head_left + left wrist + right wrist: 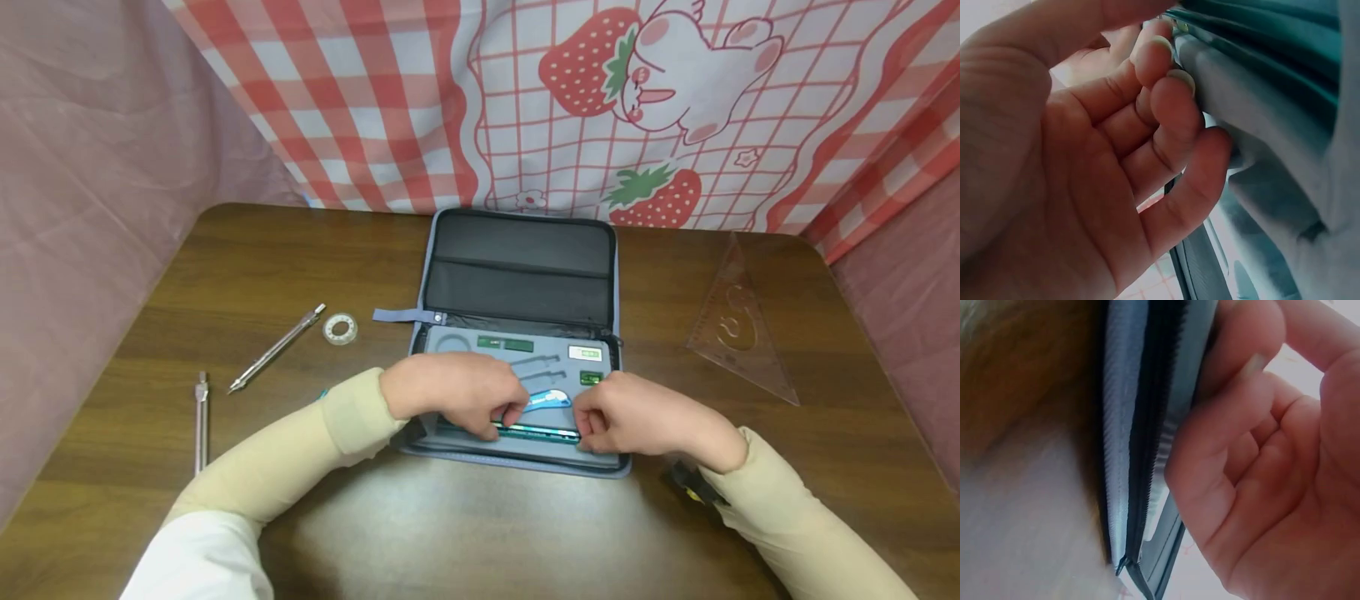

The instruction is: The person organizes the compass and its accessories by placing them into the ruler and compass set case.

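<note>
A zip case point(519, 462) lies unfolded on the table, its grey foam insert holding stationery. Dark green pencils point(538, 432) lie along the foam's near edge, and they also show as shiny green rods point(1260, 44) in the left wrist view. My left hand point(474, 390) pinches them near the middle with thumb and forefinger. At their right end, my right hand point(633, 414) grips with curled fingers; its fingertips are partly hidden. Just above the pencils is a blue-and-white utility knife point(550, 400). A white eraser point(585, 353) and a small green sharpener point(591, 378) sit in the foam's right side.
Two slim silver drawing tools point(277, 348) and a round roll of clear tape point(341, 328) lie left of the case. To the right is a transparent set square point(738, 325). The case's lid point(517, 267) leans back toward the checked cloth point(375, 100).
</note>
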A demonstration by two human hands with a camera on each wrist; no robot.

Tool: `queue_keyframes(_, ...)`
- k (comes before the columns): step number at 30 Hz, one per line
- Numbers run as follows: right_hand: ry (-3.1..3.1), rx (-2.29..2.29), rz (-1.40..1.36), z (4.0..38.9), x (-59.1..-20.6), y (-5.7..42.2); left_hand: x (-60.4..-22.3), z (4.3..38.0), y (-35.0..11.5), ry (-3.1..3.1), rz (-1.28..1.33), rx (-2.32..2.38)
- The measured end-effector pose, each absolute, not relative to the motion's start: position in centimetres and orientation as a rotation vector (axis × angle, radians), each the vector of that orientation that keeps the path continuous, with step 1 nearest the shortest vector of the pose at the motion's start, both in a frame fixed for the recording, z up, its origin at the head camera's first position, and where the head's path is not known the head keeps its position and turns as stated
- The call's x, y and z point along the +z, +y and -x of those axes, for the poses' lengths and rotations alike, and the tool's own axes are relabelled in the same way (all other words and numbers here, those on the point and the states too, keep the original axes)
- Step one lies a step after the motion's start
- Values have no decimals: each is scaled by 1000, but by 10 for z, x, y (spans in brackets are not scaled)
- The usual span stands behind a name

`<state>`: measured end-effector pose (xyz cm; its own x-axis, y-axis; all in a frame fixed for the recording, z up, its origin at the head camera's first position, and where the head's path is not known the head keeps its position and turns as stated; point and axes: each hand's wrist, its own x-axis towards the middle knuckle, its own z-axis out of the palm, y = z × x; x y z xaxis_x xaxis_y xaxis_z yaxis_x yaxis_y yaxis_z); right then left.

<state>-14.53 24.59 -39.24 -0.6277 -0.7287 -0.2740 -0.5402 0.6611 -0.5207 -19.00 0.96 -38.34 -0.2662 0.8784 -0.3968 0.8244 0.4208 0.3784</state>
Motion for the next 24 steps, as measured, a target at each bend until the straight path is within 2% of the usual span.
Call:
queue_keyframes(6,2436,-533,1013,145,-394,248,-381,191,9,2119,-1430,158)
queue_keyframes(11,2457,-526,1023,145,-395,245,-371,197,-16,2189,-1418,216)
queue_keyframes(17,2468,-511,1011,146,-395,245,-364,205,-80,2415,-1275,198)
queue_keyframes(24,2455,-522,999,148,-396,246,-369,188,-163,2491,-1012,170)
